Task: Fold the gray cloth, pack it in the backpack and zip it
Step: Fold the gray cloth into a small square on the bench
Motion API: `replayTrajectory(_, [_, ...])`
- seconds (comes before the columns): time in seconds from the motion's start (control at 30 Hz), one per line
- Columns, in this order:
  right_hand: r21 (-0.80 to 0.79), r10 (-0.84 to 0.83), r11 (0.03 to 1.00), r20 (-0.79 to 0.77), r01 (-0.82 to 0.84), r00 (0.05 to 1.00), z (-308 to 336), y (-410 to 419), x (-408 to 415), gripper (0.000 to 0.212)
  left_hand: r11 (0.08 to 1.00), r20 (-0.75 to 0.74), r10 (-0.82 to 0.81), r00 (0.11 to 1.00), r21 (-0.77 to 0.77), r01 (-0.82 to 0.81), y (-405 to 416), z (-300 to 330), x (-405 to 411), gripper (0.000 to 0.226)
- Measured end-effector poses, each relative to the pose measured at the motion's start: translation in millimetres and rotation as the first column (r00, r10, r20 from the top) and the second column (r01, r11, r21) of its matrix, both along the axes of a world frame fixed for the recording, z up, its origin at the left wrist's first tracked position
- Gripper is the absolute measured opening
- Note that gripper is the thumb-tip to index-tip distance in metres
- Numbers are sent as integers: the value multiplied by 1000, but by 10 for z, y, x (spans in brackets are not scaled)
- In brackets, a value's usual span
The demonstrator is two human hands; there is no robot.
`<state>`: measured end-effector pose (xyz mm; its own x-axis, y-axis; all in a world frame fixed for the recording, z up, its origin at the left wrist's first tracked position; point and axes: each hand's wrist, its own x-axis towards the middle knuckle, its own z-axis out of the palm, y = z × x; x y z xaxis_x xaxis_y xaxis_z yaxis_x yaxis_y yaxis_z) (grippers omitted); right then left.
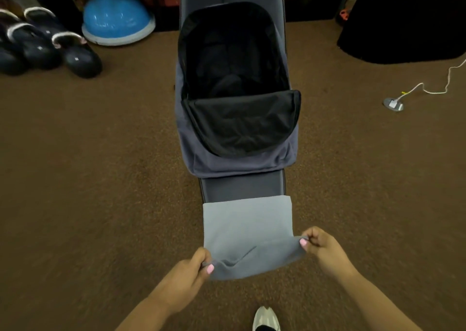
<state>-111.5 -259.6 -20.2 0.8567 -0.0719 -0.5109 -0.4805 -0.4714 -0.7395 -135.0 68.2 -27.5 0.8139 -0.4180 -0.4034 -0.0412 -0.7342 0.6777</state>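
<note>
The gray cloth (247, 227) lies on the near end of a dark padded bench (242, 185), with its near edge lifted. My left hand (194, 270) pinches the cloth's near left corner. My right hand (321, 246) pinches the near right corner, and the edge is stretched between them. Further along the bench lies the gray backpack (234, 164), unzipped, its black-lined flap (242, 121) folded down toward me and the main compartment gaping open and dark inside.
Brown carpet (100, 179) surrounds the bench. Several dark kettlebells (50, 48) and a blue half-ball trainer (117, 18) sit at the far left. A white cable with a floor outlet (393, 104) lies at the right, beside a large black object (403, 20). My shoe (266, 319) shows at the bottom.
</note>
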Motion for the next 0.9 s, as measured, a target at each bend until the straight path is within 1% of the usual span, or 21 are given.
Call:
replayTrajectory(0.1, [21,-60,998,0,60,998,-42,66,131,18,969,-32,230,973,-86,-232,-45,-81,112,16])
replayTrajectory(0.17, [23,-103,994,12,103,995,-88,107,252,16,896,-47,417,908,-147,-419,-68,-138,215,17])
replayTrajectory(0.27, [23,-137,990,19,136,990,-163,183,442,14,761,-70,607,792,-237,-604,-145,-159,383,19])
replayTrajectory(0.33, [25,-181,983,30,181,983,-204,236,571,17,681,-90,682,726,-284,-675,-203,-148,527,17])
replayTrajectory(0.37, [27,-211,977,41,210,977,-241,258,639,19,646,-136,696,705,-310,-697,-212,-180,604,14])
replayTrajectory(0.4, [25,-236,972,46,236,971,-269,276,698,19,610,-229,690,686,-325,-722,-208,-216,672,13])
replayTrajectory(0.43, [16,-254,967,37,254,966,-300,284,747,19,597,-337,658,673,-313,-739,-192,-268,723,17])
replayTrajectory(0.47, [4,-263,965,21,263,964,-338,291,782,18,616,-426,608,670,-279,-736,-173,-322,752,24])
replayTrajectory(0.5, [-5,-271,962,-1,271,962,-389,295,802,18,669,-459,565,685,-232,-707,-152,-365,761,25])
replayTrajectory(0.53, [-9,-280,960,-24,280,960,-443,296,814,19,719,-437,545,716,-195,-667,-137,-412,769,23])
replayTrajectory(0.57, [-7,-295,956,-43,295,955,-484,299,817,18,751,-391,543,743,-170,-638,-133,-435,779,20])
replayTrajectory(0.67, [-1,-342,940,-55,342,938,-537,321,833,17,767,-249,577,778,-161,-621,-154,-440,822,16])
replayTrajectory(0.7, [-7,-350,937,-47,350,936,-537,327,842,16,780,-216,576,788,-141,-609,-164,-433,835,17])
replayTrajectory(0.8, [-52,-347,937,-11,345,938,-533,341,882,16,840,-113,540,834,7,-543,-148,-495,855,27])
replayTrajectory(0.9, [-95,-327,941,9,326,945,-544,351,918,14,856,-46,513,857,94,-508,-134,-546,841,32])
